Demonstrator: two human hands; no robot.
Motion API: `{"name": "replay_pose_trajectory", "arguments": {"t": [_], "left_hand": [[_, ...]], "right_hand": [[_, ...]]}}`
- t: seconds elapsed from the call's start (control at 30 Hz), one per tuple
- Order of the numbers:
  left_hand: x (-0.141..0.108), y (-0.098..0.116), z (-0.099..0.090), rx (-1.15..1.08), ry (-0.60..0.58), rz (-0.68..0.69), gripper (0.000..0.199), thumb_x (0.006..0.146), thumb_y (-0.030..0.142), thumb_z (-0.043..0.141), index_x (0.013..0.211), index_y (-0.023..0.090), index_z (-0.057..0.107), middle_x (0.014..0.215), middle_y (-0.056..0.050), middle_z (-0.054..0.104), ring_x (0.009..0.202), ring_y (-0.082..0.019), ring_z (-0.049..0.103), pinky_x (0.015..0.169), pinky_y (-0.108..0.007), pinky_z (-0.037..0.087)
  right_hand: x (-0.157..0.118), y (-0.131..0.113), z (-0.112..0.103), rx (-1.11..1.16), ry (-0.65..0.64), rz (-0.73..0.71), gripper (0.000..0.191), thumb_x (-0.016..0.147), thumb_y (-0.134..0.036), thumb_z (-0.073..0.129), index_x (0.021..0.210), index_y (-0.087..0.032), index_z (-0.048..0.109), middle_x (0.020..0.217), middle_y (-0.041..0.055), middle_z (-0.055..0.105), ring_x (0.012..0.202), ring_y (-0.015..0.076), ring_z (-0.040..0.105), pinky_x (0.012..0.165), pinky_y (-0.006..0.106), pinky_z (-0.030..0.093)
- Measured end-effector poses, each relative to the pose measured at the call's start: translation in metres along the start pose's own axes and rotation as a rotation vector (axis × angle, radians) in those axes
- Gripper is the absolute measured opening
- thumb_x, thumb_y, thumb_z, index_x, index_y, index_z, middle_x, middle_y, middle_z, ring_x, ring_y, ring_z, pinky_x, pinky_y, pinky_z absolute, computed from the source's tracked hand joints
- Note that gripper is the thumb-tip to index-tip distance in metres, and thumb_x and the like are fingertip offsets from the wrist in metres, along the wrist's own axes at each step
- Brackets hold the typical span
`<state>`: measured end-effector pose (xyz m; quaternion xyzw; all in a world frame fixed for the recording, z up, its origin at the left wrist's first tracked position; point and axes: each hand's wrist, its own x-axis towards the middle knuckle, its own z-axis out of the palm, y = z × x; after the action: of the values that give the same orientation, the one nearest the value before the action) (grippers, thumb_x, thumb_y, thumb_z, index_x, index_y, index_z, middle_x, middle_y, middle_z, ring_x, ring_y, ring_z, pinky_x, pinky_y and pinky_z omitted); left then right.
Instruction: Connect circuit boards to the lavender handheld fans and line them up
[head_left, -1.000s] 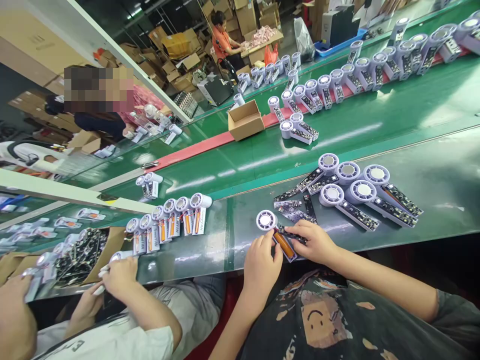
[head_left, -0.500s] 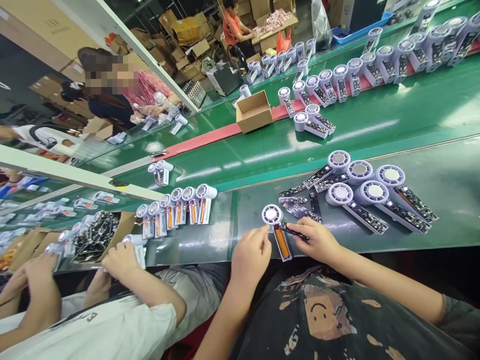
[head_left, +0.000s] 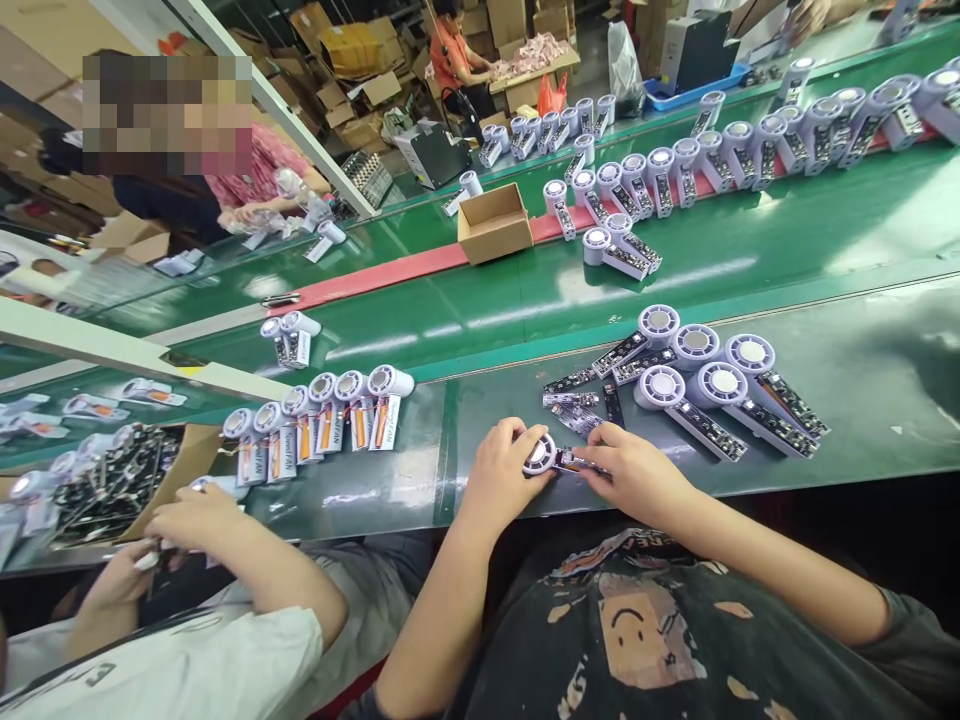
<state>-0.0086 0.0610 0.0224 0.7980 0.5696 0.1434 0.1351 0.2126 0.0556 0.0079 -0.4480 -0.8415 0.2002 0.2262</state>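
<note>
My left hand grips a round white fan head at the front of the green belt. My right hand pinches the dark circuit board attached to that head, so the two hands nearly meet. The orange part seen earlier is hidden under my fingers. To the right lies a group of white fan heads with long black boards, and loose boards lie just beyond my hands.
A row of carded fans stands to the left. A co-worker's hands work at a cardboard box of boards. Beyond a raised divider, another belt carries a cardboard box and more fans.
My left hand has moved from beside the fan head onto it, covering the orange part. My right hand stays on the board. The co-worker's hands have shifted left and lower.
</note>
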Motion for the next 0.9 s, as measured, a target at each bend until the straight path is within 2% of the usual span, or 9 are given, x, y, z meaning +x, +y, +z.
{"name": "replay_pose_trajectory", "arguments": {"t": [0.27,0.43,0.57,0.63,0.7,0.8,0.9], "left_hand": [[-0.01,0.006,0.016,-0.13,0.075,-0.088,0.051,0.069,0.02,0.08,0.116,0.026,0.061,0.104,-0.003,0.05,0.1,-0.022,0.057,0.093,-0.038,0.05],[-0.012,0.009,0.017,-0.12,0.09,-0.104,0.05,0.069,0.023,0.081,0.116,0.024,0.061,0.104,-0.005,0.051,0.099,-0.023,0.057,0.092,-0.039,0.051],[-0.009,0.016,0.012,-0.068,0.064,-0.009,0.045,0.075,0.036,0.078,0.116,0.022,0.064,0.124,-0.011,0.055,0.121,-0.031,0.05,0.105,-0.05,0.042],[-0.005,0.019,0.01,-0.045,0.016,0.064,0.033,0.081,0.033,0.073,0.112,0.025,0.067,0.128,-0.009,0.06,0.126,-0.031,0.047,0.109,-0.053,0.037],[-0.001,0.021,0.009,-0.052,-0.046,0.094,0.021,0.084,0.025,0.069,0.106,0.026,0.069,0.118,-0.005,0.068,0.119,-0.027,0.054,0.105,-0.048,0.04],[0.002,0.021,0.008,-0.09,-0.096,0.085,0.016,0.083,0.022,0.069,0.099,0.025,0.072,0.106,-0.003,0.071,0.106,-0.024,0.06,0.094,-0.042,0.046],[0.004,0.021,0.007,-0.122,-0.101,0.065,0.014,0.082,0.023,0.071,0.096,0.024,0.074,0.102,-0.003,0.071,0.1,-0.023,0.06,0.09,-0.041,0.048]], "right_hand": [[0.009,0.01,0.004,-0.035,-0.07,-0.108,0.021,0.088,-0.023,0.064,0.106,-0.023,0.075,0.089,0.0062,0.06,0.085,0.0195,0.058,0.08,0.035,0.05],[0.005,0.012,0.007,-0.083,-0.036,-0.05,0.021,0.088,-0.027,0.068,0.107,-0.029,0.076,0.089,0.0066,0.063,0.09,0.0218,0.053,0.077,0.037,0.041],[0.005,0.009,0.012,-0.057,0.005,0.026,0.017,0.085,-0.03,0.073,0.101,-0.034,0.077,0.089,0.0056,0.065,0.094,0.0231,0.051,0.081,0.039,0.036],[0.003,0.007,0.014,-0.024,0.003,0.065,0.016,0.086,-0.031,0.071,0.101,-0.033,0.076,0.09,0.0055,0.066,0.093,0.0226,0.052,0.082,0.039,0.036],[-0.002,0.008,0.013,0.013,0.01,0.095,0.022,0.085,-0.031,0.072,0.107,-0.031,0.073,0.095,0.0056,0.067,0.096,0.0235,0.053,0.086,0.041,0.037],[-0.015,0.014,0.008,0.043,0.036,0.132,0.039,0.082,-0.032,0.074,0.119,-0.027,0.066,0.112,0.0077,0.066,0.105,0.0259,0.054,0.09,0.042,0.038],[-0.026,0.021,0.002,0.028,0.018,0.179,0.026,0.085,-0.031,0.071,0.111,-0.027,0.07,0.104,0.0062,0.067,0.097,0.0232,0.057,0.084,0.039,0.039]]}}
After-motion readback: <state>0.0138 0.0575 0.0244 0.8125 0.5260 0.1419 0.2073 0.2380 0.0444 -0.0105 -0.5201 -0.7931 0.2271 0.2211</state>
